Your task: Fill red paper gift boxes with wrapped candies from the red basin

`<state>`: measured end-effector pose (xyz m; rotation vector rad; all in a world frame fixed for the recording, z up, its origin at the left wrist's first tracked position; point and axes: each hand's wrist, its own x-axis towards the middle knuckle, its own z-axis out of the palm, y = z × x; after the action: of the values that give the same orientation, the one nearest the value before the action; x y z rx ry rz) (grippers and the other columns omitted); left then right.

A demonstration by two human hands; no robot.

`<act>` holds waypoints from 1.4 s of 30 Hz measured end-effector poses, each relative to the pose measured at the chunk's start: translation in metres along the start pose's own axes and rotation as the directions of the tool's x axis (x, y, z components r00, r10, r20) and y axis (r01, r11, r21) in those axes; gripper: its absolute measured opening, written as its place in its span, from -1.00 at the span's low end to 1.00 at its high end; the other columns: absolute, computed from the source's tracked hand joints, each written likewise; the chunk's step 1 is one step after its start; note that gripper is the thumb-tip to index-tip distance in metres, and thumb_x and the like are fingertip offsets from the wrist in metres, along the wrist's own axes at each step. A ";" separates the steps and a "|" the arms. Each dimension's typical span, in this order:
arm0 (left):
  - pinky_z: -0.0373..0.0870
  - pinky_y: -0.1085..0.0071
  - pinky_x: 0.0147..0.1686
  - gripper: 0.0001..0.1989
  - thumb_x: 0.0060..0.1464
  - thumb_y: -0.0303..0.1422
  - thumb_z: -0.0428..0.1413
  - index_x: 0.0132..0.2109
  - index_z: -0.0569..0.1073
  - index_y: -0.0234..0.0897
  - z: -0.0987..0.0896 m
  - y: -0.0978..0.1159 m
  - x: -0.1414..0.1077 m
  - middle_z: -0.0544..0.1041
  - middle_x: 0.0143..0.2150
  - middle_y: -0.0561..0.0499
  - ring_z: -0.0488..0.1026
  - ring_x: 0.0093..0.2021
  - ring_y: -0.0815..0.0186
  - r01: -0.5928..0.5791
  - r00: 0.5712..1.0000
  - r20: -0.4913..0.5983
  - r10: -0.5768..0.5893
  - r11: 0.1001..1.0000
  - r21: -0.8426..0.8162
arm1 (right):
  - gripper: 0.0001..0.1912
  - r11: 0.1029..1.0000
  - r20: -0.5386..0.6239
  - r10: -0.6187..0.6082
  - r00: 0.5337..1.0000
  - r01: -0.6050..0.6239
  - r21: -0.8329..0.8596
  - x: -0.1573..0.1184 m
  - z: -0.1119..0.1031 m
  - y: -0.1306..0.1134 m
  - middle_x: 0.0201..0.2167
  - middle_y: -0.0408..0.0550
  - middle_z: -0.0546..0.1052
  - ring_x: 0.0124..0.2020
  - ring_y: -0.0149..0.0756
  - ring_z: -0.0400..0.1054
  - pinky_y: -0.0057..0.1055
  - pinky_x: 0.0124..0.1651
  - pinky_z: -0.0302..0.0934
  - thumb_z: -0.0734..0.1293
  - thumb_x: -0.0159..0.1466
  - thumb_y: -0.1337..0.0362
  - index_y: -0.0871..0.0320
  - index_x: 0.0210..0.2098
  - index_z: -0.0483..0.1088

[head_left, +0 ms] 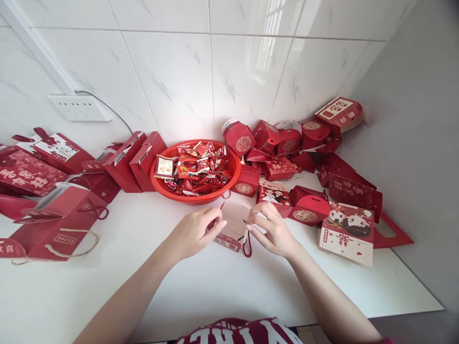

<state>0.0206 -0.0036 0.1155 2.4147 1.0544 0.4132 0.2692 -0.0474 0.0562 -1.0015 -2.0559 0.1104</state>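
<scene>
My left hand (199, 231) is closed in a pinch, and a thin red cord tip pokes up from between its thumb and finger. Opposite it, my right hand (272, 229) has its fingertips closed on a dark red cord (247, 249), whose loop hangs just below them. Between and behind both hands is a small card box (227, 242) with a pale inside and a red printed edge. My fingers partly cover it, so how the cord runs through it cannot be made out.
Behind my hands stands a red plastic basin (195, 197) heaped with wrapped sweets (201, 167). Several red gift boxes (309, 205) crowd the right, with a cartoon-printed box (346, 234) near the grey panel. More red boxes (68, 215) line the left under a wall socket (79, 108).
</scene>
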 end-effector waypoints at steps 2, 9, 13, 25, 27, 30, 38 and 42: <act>0.10 0.47 -0.43 -0.68 0.33 -0.20 -0.08 -0.38 0.27 -0.24 0.001 -0.008 -0.003 0.30 -0.46 0.11 0.22 -0.48 0.38 0.139 0.986 -0.093 -0.138 0.990 0.005 | -0.82 0.999 -0.025 0.012 1.000 -0.011 0.047 -0.002 0.000 0.003 -0.40 -0.04 0.40 -0.36 -0.27 0.25 -0.28 -0.25 0.18 0.27 0.38 0.32 0.14 -0.38 0.38; -0.03 0.43 -0.52 -0.46 0.15 0.08 0.03 -0.56 0.14 -0.24 0.013 -0.035 -0.006 0.21 -0.60 0.11 0.15 -0.56 0.36 0.457 0.889 0.004 -0.459 0.886 0.079 | -0.90 0.957 0.313 0.111 0.943 -0.186 0.223 -0.009 -0.003 0.011 -0.43 -0.11 0.43 -0.42 -0.34 0.26 -0.38 -0.30 0.17 0.26 0.37 0.34 0.14 -0.28 0.40; -0.03 0.42 -0.52 -0.44 0.25 -0.03 -0.10 -0.64 0.22 -0.24 0.032 -0.045 -0.005 0.22 -0.69 0.10 0.14 -0.63 0.36 0.390 0.909 0.170 -0.381 0.921 -0.023 | -0.72 0.930 0.425 0.080 0.902 -0.221 0.294 -0.010 -0.007 0.015 -0.22 -0.06 0.48 -0.26 -0.33 0.37 -0.38 -0.17 0.26 0.22 0.38 0.40 0.06 0.01 0.43; 0.03 0.44 -0.51 -0.50 0.18 -0.24 -0.01 -0.64 -0.01 -0.23 0.066 -0.069 -0.011 0.02 -0.61 0.11 0.04 -0.57 0.42 0.022 0.986 -0.156 -0.062 0.969 -0.245 | -0.83 0.918 0.290 0.103 0.951 -0.203 0.340 -0.021 0.019 0.034 -0.20 -0.01 0.33 -0.19 -0.31 0.34 -0.37 -0.13 0.33 0.27 0.42 0.27 0.07 -0.10 0.51; 0.22 0.40 -0.38 -0.62 0.18 -0.27 0.03 -0.57 0.16 -0.23 0.069 -0.067 -0.014 0.24 -0.53 0.04 0.24 -0.45 0.33 -0.051 0.962 -0.272 -0.019 0.967 -0.248 | -0.81 0.913 0.280 0.099 0.955 -0.198 0.355 -0.021 0.020 0.035 -0.18 0.01 0.34 -0.15 -0.28 0.35 -0.35 -0.10 0.35 0.26 0.42 0.26 0.07 -0.07 0.51; 0.33 0.18 0.02 -0.84 0.27 -0.32 -0.02 -0.15 0.43 -0.25 0.073 -0.065 -0.017 0.48 -0.03 -0.19 0.42 0.00 0.13 -0.222 0.930 -0.343 0.130 0.944 -0.244 | -0.76 0.924 0.253 0.099 0.963 -0.183 0.337 -0.020 0.021 0.032 -0.02 0.09 0.36 0.02 -0.20 0.34 -0.24 0.04 0.34 0.23 0.43 0.26 0.04 0.00 0.50; -0.31 -0.10 0.40 -0.24 0.26 0.18 -0.26 0.42 0.08 -0.15 0.087 -0.068 -0.015 -0.04 0.50 -0.19 -0.09 0.47 -0.13 -0.398 0.911 -0.213 0.352 0.886 -0.238 | -0.49 0.939 0.185 0.074 0.980 -0.131 0.319 -0.020 0.038 0.020 0.30 0.19 0.26 0.34 0.00 0.10 0.06 0.37 -0.01 0.26 0.37 -0.07 0.11 0.16 0.33; -0.39 -0.15 0.40 -0.04 0.12 0.33 -0.23 0.47 -0.07 -0.15 0.090 -0.071 -0.016 -0.16 0.52 -0.19 -0.21 0.48 -0.21 -0.417 0.905 -0.200 0.374 0.874 -0.249 | -0.03 0.943 0.297 -0.032 0.954 -0.070 0.326 -0.023 0.045 0.021 0.41 0.23 0.09 0.43 0.04 -0.07 0.14 0.45 -0.34 0.19 0.27 -0.31 0.14 0.44 -0.08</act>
<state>0.0071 -0.0007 0.0004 2.3499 0.4949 0.8335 0.2580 -0.0371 0.0033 -0.8296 -2.1994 0.6359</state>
